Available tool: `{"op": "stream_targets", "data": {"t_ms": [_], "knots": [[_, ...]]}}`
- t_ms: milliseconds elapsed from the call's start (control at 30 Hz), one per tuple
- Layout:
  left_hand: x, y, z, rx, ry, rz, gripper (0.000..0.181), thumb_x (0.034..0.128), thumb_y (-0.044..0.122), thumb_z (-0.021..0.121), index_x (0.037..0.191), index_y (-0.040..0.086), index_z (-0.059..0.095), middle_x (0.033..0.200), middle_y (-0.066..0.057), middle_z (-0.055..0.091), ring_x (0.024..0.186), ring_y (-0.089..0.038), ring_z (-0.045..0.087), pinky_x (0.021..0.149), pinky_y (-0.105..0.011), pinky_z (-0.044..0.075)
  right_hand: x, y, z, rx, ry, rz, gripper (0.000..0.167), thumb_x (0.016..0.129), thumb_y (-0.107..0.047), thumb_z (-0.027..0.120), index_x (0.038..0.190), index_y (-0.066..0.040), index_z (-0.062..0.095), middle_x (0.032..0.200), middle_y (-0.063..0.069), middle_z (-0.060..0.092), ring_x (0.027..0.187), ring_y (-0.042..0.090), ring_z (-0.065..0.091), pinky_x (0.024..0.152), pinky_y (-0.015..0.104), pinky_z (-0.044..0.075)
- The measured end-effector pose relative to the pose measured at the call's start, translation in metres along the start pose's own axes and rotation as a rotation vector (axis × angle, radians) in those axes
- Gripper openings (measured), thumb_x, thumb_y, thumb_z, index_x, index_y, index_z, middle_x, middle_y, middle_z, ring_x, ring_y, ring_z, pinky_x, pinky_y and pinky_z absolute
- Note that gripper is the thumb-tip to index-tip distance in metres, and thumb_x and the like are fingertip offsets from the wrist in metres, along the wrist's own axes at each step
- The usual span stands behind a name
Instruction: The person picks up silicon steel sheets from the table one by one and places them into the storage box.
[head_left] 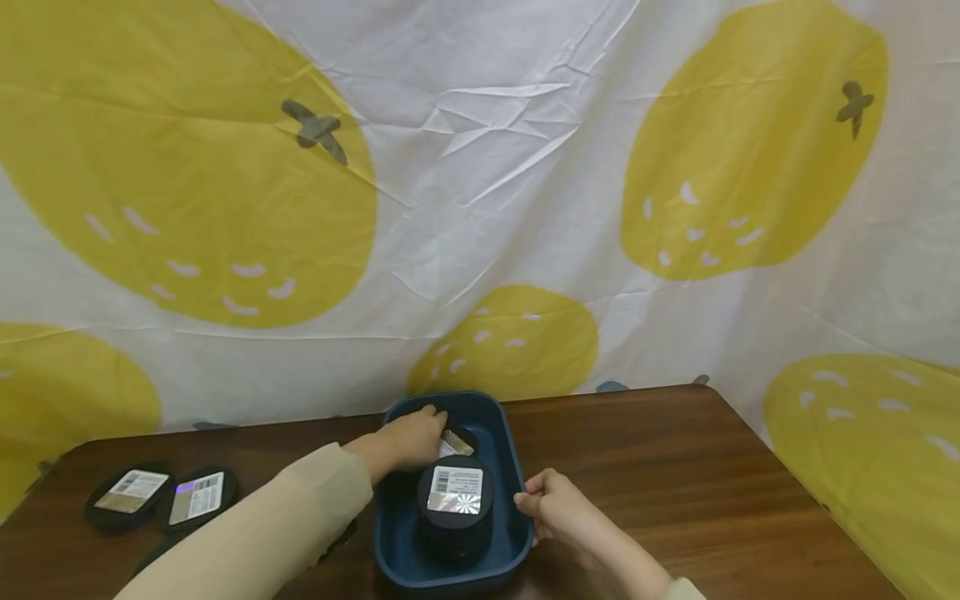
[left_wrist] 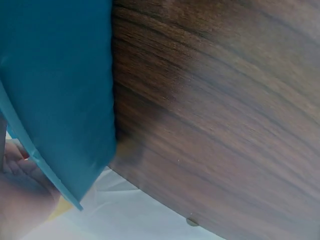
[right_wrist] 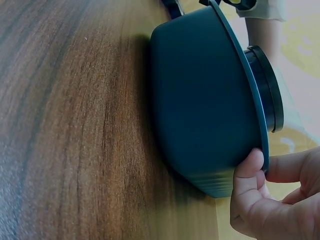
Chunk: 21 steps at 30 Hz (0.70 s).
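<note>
A deep blue basin [head_left: 517,467] stands on the wooden table. Inside it, at the near end, a round black container [head_left: 456,497] with a white label on its lid rises above the rim; the right wrist view shows its black side [right_wrist: 265,87]. Behind it in the basin lies another round black container with a silvery label [head_left: 455,444], partly covered. My left hand [head_left: 411,437] reaches over the left rim to this farther container, its grip hidden. My right hand [head_left: 558,504] pinches the basin's right rim between thumb and fingers, seen closely in the right wrist view.
Left of the basin, two flat round black containers, a left one [head_left: 127,498] and a right one [head_left: 198,500], lie label up. A third dark one is partly behind my left sleeve [head_left: 277,517]. A lemon-print cloth [head_left: 480,208] hangs behind the table [head_left: 660,467].
</note>
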<state>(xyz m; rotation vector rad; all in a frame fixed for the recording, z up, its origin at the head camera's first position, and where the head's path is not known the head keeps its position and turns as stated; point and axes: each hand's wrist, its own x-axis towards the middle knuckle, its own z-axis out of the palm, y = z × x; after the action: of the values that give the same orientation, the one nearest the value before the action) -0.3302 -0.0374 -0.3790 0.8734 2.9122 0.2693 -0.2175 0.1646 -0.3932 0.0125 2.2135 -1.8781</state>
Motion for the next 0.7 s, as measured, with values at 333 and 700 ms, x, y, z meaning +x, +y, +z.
{"op": "stream_targets", "data": {"t_ms": [333, 700], "knots": [[-0.011, -0.008, -0.01, -0.035, 0.014, 0.033, 0.066, 0.0793, 0.021, 0.07, 0.132, -0.009, 0.044, 0.132, -0.023, 0.047, 0.123, -0.035, 0.045, 0.101, -0.044, 0.037, 0.0, 0.0, 0.001, -0.017, 0.019, -0.008, 0.016, 0.09, 0.001, 0.049, 0.096, 0.01, 0.037, 0.075, 0.01, 0.046, 0.051, 0.014, 0.044, 0.048, 0.023, 0.042], [-0.024, -0.023, -0.005, 0.009, 0.071, 0.121, 0.067, 0.0885, 0.034, 0.06, 0.139, -0.003, 0.037, 0.146, -0.018, 0.033, 0.136, -0.034, 0.027, 0.108, -0.053, 0.022, 0.001, -0.003, 0.003, -0.022, 0.019, 0.0, 0.016, 0.09, 0.0, 0.049, 0.096, 0.01, 0.038, 0.072, 0.009, 0.046, 0.051, 0.013, 0.044, 0.048, 0.022, 0.042]]}}
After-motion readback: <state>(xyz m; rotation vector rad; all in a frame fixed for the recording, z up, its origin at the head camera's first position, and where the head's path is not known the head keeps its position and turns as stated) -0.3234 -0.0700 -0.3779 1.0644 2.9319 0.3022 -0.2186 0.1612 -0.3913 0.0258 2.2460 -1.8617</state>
